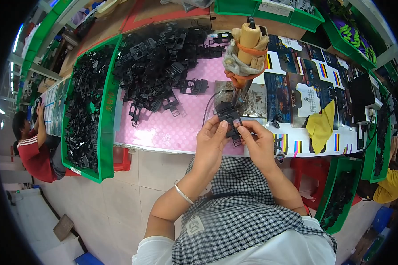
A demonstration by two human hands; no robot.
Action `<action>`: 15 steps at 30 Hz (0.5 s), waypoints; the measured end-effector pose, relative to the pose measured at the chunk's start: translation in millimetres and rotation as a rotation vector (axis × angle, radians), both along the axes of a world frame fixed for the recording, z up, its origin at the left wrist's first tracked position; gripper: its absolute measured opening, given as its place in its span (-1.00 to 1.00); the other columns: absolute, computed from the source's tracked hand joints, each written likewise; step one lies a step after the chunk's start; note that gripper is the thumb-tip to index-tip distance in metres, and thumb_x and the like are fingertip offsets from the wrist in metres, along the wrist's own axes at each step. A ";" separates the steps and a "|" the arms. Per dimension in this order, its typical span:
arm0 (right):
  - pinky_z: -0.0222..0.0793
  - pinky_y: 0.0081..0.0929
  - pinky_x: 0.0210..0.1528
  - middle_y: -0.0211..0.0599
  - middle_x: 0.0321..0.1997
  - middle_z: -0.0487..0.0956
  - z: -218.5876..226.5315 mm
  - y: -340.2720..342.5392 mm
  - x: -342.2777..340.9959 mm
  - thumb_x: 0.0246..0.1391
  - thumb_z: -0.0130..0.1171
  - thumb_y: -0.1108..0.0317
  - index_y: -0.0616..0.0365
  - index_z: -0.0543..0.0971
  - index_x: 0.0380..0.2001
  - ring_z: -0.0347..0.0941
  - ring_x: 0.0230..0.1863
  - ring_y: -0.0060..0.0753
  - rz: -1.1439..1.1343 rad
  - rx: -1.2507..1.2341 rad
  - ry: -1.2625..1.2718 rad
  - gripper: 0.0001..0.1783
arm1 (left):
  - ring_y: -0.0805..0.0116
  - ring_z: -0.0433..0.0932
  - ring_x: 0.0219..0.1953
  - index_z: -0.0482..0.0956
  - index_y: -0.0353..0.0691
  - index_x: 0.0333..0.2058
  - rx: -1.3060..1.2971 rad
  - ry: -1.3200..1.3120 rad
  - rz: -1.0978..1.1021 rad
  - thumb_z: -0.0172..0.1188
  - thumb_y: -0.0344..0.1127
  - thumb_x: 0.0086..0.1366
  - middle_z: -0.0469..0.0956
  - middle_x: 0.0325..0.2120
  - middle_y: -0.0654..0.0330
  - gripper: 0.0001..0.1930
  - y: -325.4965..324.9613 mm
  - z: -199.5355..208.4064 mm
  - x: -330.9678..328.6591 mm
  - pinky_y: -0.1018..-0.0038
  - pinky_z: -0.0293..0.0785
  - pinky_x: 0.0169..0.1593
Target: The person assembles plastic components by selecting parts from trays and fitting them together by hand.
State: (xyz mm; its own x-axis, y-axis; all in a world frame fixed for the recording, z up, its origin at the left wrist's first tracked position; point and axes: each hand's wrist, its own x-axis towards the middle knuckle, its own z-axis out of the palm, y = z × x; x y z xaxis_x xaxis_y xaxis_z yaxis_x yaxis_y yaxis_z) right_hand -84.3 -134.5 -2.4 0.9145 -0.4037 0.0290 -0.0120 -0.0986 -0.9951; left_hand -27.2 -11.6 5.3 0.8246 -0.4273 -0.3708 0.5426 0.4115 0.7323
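Note:
A black plastic frame-like part (pixel 228 115) is held over the front edge of the table, tilted, with its far end up by a metal rod. My left hand (pixel 210 143) pinches its left side between thumb and fingers. My right hand (pixel 259 145) grips the right side near its lower end. Just beyond stands an upright tool with a wooden handle (pixel 250 39), wrapped in cloth and orange bands, its metal rod pointing down. I cannot tell whether the rod touches the part. Under it lies a stained metal plate (pixel 254 100).
A heap of similar black parts (pixel 157 66) covers the pink tabletop (pixel 163 132) at the left. Green bins (pixel 106 132) of black pieces flank the table. A yellow cloth (pixel 320 127) lies at the right. Another person (pixel 37 148) sits far left; a yellow sleeve (pixel 390 185) shows far right.

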 end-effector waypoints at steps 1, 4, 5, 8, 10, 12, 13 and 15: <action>0.30 -0.78 -0.46 -0.44 -0.40 0.56 0.6 0.0 0.1 0.12 0.10 0.42 0.28 0.55 -0.22 0.36 -0.49 -0.76 0.000 0.003 0.001 -0.81 | 0.46 0.43 -0.12 0.30 -0.34 -0.02 0.001 0.001 0.001 0.06 -0.35 0.30 0.45 -0.17 0.17 -0.68 0.2 0.1 0.0 0.50 0.40 -0.07; 0.31 -0.78 -0.46 -0.43 -0.39 0.56 0.4 0.1 0.7 0.12 0.10 0.42 0.28 0.54 -0.22 0.36 -0.48 -0.76 -0.007 -0.001 0.008 -0.81 | 0.46 0.43 -0.12 0.30 -0.34 -0.02 0.012 0.010 -0.008 0.07 -0.34 0.30 0.45 -0.18 0.18 -0.67 -0.1 0.8 1.0 0.50 0.40 -0.07; 0.31 -0.78 -0.46 -0.43 -0.39 0.56 0.3 0.0 0.9 0.12 0.10 0.42 0.28 0.54 -0.22 0.36 -0.48 -0.76 -0.007 0.000 0.010 -0.81 | 0.46 0.43 -0.12 0.30 -0.34 -0.02 0.006 0.005 -0.008 0.07 -0.34 0.30 0.44 -0.18 0.18 -0.67 -0.6 1.3 1.5 0.51 0.40 -0.07; 0.31 -0.78 -0.46 -0.42 -0.38 0.57 0.2 -0.3 1.9 0.12 0.10 0.43 0.29 0.54 -0.22 0.36 -0.48 -0.76 -0.004 0.006 0.007 -0.81 | 0.45 0.43 -0.12 0.29 -0.34 -0.01 -0.006 -0.004 -0.008 0.07 -0.34 0.30 0.44 -0.17 0.18 -0.66 -1.0 -2.5 2.9 0.51 0.40 -0.07; 0.31 -0.78 -0.46 -0.43 -0.38 0.57 0.8 0.3 2.8 0.12 0.10 0.42 0.28 0.54 -0.21 0.37 -0.48 -0.76 -0.012 0.016 0.003 -0.80 | 0.45 0.43 -0.12 0.29 -0.35 -0.01 -0.012 -0.009 -0.007 0.07 -0.34 0.30 0.43 -0.17 0.18 -0.66 -1.2 -3.4 3.7 0.51 0.40 -0.06; 0.31 -0.78 -0.46 -0.43 -0.38 0.57 0.9 -0.2 2.2 0.12 0.10 0.42 0.28 0.54 -0.21 0.36 -0.48 -0.76 -0.012 0.013 0.013 -0.81 | 0.44 0.43 -0.11 0.29 -0.35 -0.01 -0.008 -0.003 -0.005 0.08 -0.34 0.29 0.43 -0.17 0.17 -0.65 -1.4 -2.6 3.9 0.50 0.40 -0.06; 0.31 -0.78 -0.46 -0.43 -0.38 0.57 0.9 -0.4 1.9 0.12 0.10 0.42 0.28 0.54 -0.21 0.36 -0.48 -0.76 -0.012 0.010 0.022 -0.81 | 0.44 0.43 -0.11 0.29 -0.35 -0.01 -0.007 -0.002 -0.006 0.08 -0.34 0.29 0.43 -0.17 0.17 -0.65 -1.0 -2.2 3.5 0.50 0.40 -0.06; 0.31 -0.78 -0.46 -0.43 -0.38 0.57 -0.8 -0.8 1.0 0.12 0.10 0.42 0.27 0.54 -0.22 0.36 -0.48 -0.76 -0.006 -0.011 0.016 -0.81 | 0.44 0.42 -0.11 0.28 -0.36 -0.01 -0.009 -0.005 -0.008 0.08 -0.34 0.29 0.43 -0.17 0.18 -0.65 -0.1 -1.5 2.6 0.50 0.40 -0.06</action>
